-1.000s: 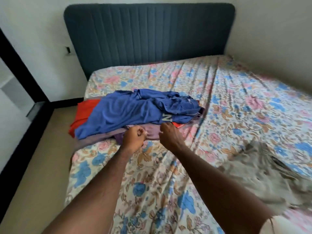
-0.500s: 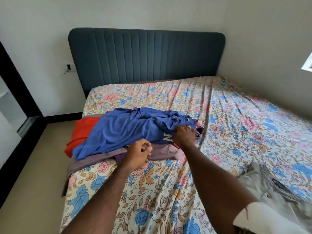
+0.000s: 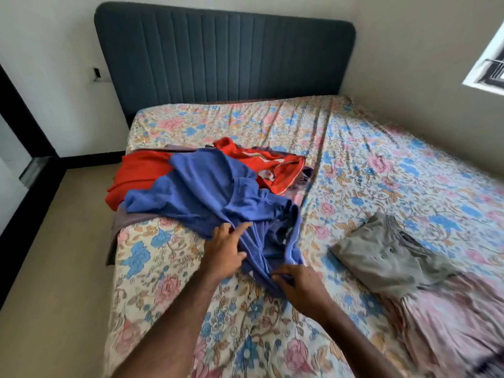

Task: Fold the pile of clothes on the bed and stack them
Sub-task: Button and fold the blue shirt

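Note:
A crumpled blue garment point(image 3: 207, 197) lies stretched from the pile toward me on the floral bed sheet point(image 3: 368, 165). My left hand point(image 3: 225, 248) grips a fold of it on its left side. My right hand point(image 3: 298, 286) pinches its near end between curled fingers. Behind it lie a red garment point(image 3: 136, 173), a red one with white print point(image 3: 272, 163) and a mauve garment point(image 3: 131, 218) underneath, near the bed's left edge. A folded grey garment point(image 3: 387, 249) sits to the right.
A dark padded headboard point(image 3: 223, 53) stands at the back. Beige floor point(image 3: 54, 268) runs along the bed's left side. The wall and a window point(image 3: 488, 75) are on the right. Bare sheet spreads across the bed's middle and right.
The blue garment has been pulled off the pile toward me, which uncovers the printed red one. Both hands moved nearer and now hold the blue cloth. The camera tilted.

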### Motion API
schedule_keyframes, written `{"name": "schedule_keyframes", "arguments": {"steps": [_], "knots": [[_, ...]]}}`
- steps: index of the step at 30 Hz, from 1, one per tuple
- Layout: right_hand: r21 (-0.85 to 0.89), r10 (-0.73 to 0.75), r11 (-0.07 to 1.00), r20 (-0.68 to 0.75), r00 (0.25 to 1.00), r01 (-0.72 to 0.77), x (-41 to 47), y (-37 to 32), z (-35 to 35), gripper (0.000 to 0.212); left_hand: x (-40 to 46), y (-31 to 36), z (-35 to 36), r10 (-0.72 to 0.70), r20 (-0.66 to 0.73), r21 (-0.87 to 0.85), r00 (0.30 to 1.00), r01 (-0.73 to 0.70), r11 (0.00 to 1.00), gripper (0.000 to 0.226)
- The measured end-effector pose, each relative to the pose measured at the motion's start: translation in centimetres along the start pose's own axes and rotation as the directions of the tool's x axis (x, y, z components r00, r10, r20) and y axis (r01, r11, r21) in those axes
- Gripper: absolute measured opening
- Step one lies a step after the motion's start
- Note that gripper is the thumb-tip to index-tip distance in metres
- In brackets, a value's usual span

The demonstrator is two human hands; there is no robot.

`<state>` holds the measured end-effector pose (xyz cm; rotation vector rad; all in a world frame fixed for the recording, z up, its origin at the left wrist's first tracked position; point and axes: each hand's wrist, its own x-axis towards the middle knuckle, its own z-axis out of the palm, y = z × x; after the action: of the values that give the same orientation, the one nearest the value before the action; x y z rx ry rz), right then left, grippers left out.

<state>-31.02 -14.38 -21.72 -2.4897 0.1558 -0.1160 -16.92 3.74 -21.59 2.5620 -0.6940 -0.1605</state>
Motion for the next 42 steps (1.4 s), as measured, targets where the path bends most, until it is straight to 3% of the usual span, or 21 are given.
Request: {"name": "schedule_keyframes", "arguments": {"steps": [2,4,7,9,12,15,17,18,19,20,21,22,23,24,26,28,29,32,36,39,42], "knots": [[0.043,0.01,0.999,0.003,1.0,-0.01,-1.4,0.1,-0.6,0.015,-1.4,0.5,0.2,0.022,0.033,0.228,0.999,-0.029,0.973,0.06],[0.087,0.034,0.996,-0.037,0.999,-0.03,-2.7,0.3,-1.6,0.013,-3.1,0.0,-0.3,0.069,-0.031,0.276,0.997,-0.058,0.959,0.049],[0.08,0.017,0.997,-0.047,0.999,-0.013,-5.0,-0.1,-3.0,0.018,-6.5,-1.3,-0.9,0.294,-0.122,0.296,0.948,-0.248,0.923,0.033],[0.088,-0.028,0.996,0.078,0.997,0.021,-7.4,-0.4,-3.5,0.016,-9.8,-1.8,-1.4,0.326,0.005,0.177,0.945,-0.321,0.93,0.031],[0.046,-0.076,0.997,0.347,0.935,0.065,-10.6,-0.9,-4.4,0.016,-14.2,-1.5,-2.4,0.268,0.219,0.042,0.938,-0.283,0.958,0.027],[-0.039,-0.03,0.997,0.633,0.773,0.07,-12.6,-1.2,-6.1,0.02,-17.2,0.1,-3.1,0.197,0.469,0.057,0.861,-0.252,0.966,0.017],[-0.066,0.026,0.997,0.712,0.702,0.029,-13.1,-0.9,-6.7,0.038,-18.2,1.2,-3.1,0.1,0.545,0.106,0.832,-0.187,0.977,0.036],[-0.021,0.055,0.998,0.668,0.743,-0.055,-12.9,-0.7,-6.7,0.042,-18.3,1.9,-3.2,0.07,0.494,0.114,0.867,-0.144,0.983,0.045],[0.054,0.094,0.988,0.537,0.838,-0.145,-12.5,-0.6,-6.5,0.043,-18.2,2.5,-3.2,0.073,0.384,0.119,0.921,-0.128,0.985,0.051],[0.102,0.168,0.973,0.305,0.937,-0.208,-11.9,-0.2,-5.9,0.041,-18.0,3.4,-2.9,0.125,0.23,0.144,0.965,-0.16,0.976,0.05],[0.116,0.24,0.964,0.014,0.971,-0.24,-11.3,-0.1,-5.3,0.038,-18.1,4.6,-2.7,0.213,0.045,0.167,0.976,-0.217,0.962,0.043],[0.108,0.295,0.955,-0.233,0.926,-0.277,-10.7,0.1,-4.7,0.031,-18.1,5.8,-2.2,0.303,-0.13,0.166,0.944,-0.281,0.945,0.036],[0.1,0.332,0.943,-0.364,0.87,-0.318,-10.0,0.3,-4.3,0.027,-18.2,6.9,-1.7,0.373,-0.266,0.136,0.889,-0.348,0.927,0.031],[0.092,0.383,0.922,-0.363,0.849,-0.376,-9.3,0.4,-3.7,0.035,-18.0,7.6,-1.0,0.404,-0.309,0.09,0.861,-0.397,0.914,0.029],[0.121,0.468,0.884,-0.236,0.851,-0.452,-7.9,0.8,-2.7,0.046,-17.1,7.3,1.0,0.424,-0.143,0.025,0.894,-0.425,0.905,0.028],[0.129,0.468,0.884,-0.204,0.86,-0.45,-7.2,1.3,-3.0,0.031,-16.5,5.2,3.1,0.351,0.076,0.037,0.933,-0.355,0.934,0.038],[0.119,0.45,0.893,-0.258,0.855,-0.434,-7.2,1.7,-3.6,0.026,-16.6,4.1,3.9,0.316,0.092,-0.02,0.944,-0.315,0.949,0.041],[0.062,0.44,0.88,-0.479,0.759,-0.471,-7.7,4.0,-7.1,0.023,-17.0,1.9,5.3,0.229,-0.066,-0.34,0.971,-0.237,0.91,0.024],[-0.112,0.45,0.838,-0.412,0.792,-0.534,-8.7,5.5,-8.1,0.012,-17.0,2.2,5.9,0.143,-0.14,-0.479,0.98,-0.194,0.856,0.016],[-0.148,0.23,0.934,-0.448,0.864,-0.325,-10.8,1.8,-5.8,0.012,-17.4,2.3,5.9,0.133,-0.153,-0.53,0.979,-0.195,0.825,0.022],[-0.047,0.066,0.996,-0.244,0.968,-0.08,-14.2,-2.4,-1.6,0.009,-18.7,1.8,6.2,0.082,-0.159,-0.599,0.984,-0.163,0.784,0.025]]}}
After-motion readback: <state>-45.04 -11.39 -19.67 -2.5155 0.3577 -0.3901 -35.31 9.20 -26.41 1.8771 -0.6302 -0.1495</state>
